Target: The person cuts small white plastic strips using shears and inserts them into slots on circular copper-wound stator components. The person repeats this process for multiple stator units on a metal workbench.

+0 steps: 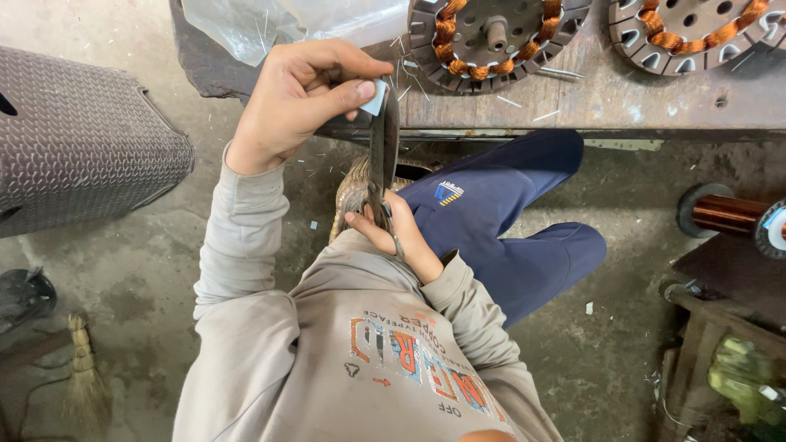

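My left hand (pixel 299 98) pinches a small pale slip of paper (pixel 375 99) between thumb and fingers, right at the tips of a pair of large metal scissors (pixel 382 151). The scissors point up and away from my body. Their blades look nearly closed against the slip. My right hand (pixel 397 237) grips the scissors' handles close to my chest, above my lap. Both hands are in front of the edge of a low wooden bench (pixel 622 102).
Two round motor stators with copper windings (pixel 491 37) (pixel 696 24) lie on the bench, next to a clear plastic sheet (pixel 262 24). A grey woven stool (pixel 78 143) stands at left, a copper wire spool (pixel 729 214) at right, and a small broom (pixel 82 372) on the concrete floor.
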